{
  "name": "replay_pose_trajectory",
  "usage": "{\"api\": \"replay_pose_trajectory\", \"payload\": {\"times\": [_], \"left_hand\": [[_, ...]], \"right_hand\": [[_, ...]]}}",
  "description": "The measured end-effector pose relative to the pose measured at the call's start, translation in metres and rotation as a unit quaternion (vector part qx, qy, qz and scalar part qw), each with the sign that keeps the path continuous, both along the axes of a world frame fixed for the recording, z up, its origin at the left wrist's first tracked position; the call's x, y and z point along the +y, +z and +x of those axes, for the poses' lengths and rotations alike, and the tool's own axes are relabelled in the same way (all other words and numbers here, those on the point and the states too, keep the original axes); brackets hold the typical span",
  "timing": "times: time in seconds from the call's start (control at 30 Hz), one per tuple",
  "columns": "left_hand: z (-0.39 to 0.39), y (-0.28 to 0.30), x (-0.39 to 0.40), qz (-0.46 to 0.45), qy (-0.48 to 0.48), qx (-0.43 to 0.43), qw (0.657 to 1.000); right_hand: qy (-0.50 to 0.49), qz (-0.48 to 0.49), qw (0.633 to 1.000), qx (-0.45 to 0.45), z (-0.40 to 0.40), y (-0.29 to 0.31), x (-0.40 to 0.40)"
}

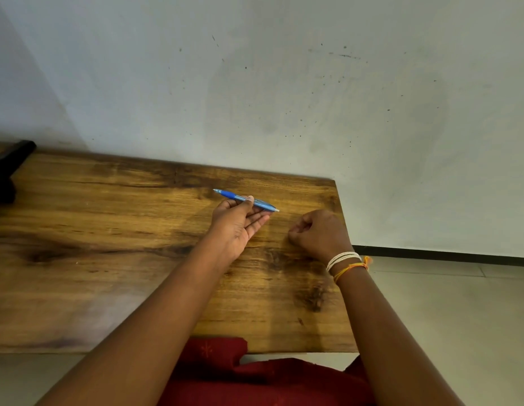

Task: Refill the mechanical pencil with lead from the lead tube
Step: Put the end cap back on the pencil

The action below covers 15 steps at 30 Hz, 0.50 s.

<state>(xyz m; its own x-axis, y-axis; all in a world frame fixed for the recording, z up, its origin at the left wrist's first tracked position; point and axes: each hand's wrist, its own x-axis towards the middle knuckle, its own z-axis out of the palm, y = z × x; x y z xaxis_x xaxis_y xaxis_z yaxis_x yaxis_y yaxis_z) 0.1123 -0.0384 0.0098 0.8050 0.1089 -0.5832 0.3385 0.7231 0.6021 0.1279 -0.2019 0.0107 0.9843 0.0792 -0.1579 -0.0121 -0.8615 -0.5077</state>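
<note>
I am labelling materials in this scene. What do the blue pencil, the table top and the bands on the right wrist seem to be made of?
The mechanical pencil, held in the left hand, looks like glossy blue plastic, partly translucent, with a pale, perhaps metal tip. The table shows brown grain and dark knots: wood or a wood-look laminate, with a soft sheen. The wrist bands on the right hand look like white and orange thread, matte.

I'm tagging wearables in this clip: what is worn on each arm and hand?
Both arms are bare to the frame's edge, with no sleeves, gloves or rings visible. The left hand and its wrist carry nothing. The right hand has wrist bands: several white loops and, just behind them, thin orange and yellow threads tied with a small tuft.
</note>
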Motion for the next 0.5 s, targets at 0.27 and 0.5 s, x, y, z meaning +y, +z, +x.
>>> {"api": "replay_pose_trajectory", "payload": {"times": [0.27, 0.5], "left_hand": [[-0.002, 0.004, 0.001, 0.003, 0.014, -0.009, 1.000], [-0.002, 0.004, 0.001, 0.006, 0.012, -0.009, 1.000]], "right_hand": [[0.023, 0.201, 0.974, -0.098, -0.005, 0.012, 0.010], [0.036, 0.195, 0.973, -0.117, -0.005, 0.013, 0.011]]}}
